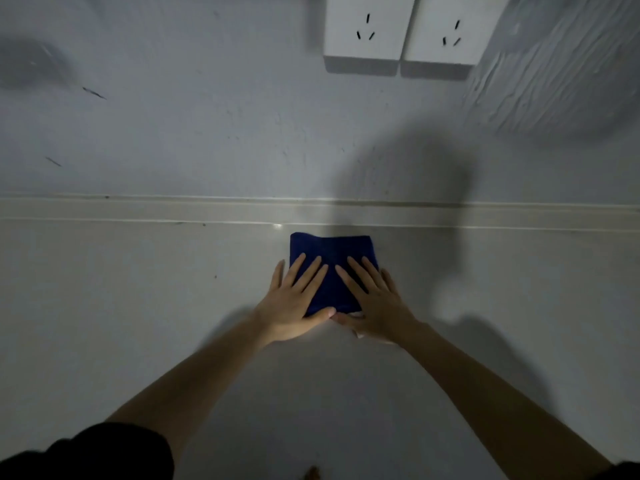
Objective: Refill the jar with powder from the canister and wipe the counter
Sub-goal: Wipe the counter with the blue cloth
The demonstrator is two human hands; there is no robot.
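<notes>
Two hands lie flat on a folded dark blue cloth (330, 268) that sits on the pale counter (121, 306), close to the raised strip where the counter meets the wall (207, 133). The left hand (294, 303) covers the cloth's near left part, fingers straight and slightly fanned, its outermost finger resting on the counter just off the cloth's left edge. The right hand (375, 301) covers the near right part in the same open, palm-down way. Both thumbs point inward and their tips meet, or nearly meet, at the cloth's near edge. Something small and white peeks out just beside the right thumb; the dim light leaves it unclear whether it is part of the cloth. Neither hand grips or pinches anything. Bare forearms run back toward the camera, with a black sleeve (104, 455) at the lower left. Two white wall sockets (401, 29) sit side by side above, well apart from the cloth.
</notes>
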